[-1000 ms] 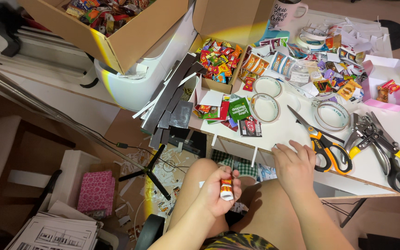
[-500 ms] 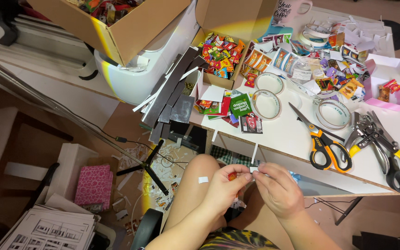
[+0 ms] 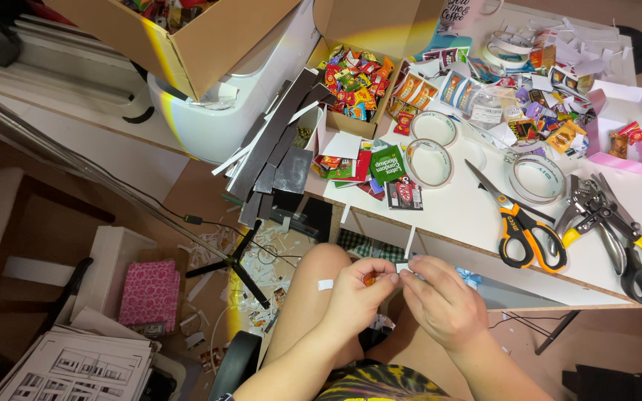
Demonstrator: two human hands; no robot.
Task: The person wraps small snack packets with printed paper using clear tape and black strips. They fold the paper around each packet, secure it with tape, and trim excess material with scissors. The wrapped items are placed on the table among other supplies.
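1. Below the white tabletop (image 3: 477, 215), over the person's lap, the left hand (image 3: 358, 293) and right hand (image 3: 443, 301) meet, each grip pinching a small white strip (image 3: 402, 266).
2. A cardboard box (image 3: 351, 78) holds bright candy wrappers; a pink tray (image 3: 622, 145) holds a few more.
3. Something orange in the left palm is mostly hidden.

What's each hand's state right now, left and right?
Left hand: closed around a small orange item, fingertips pinching a small white piece.
Right hand: fingers pinched shut on the same white piece.
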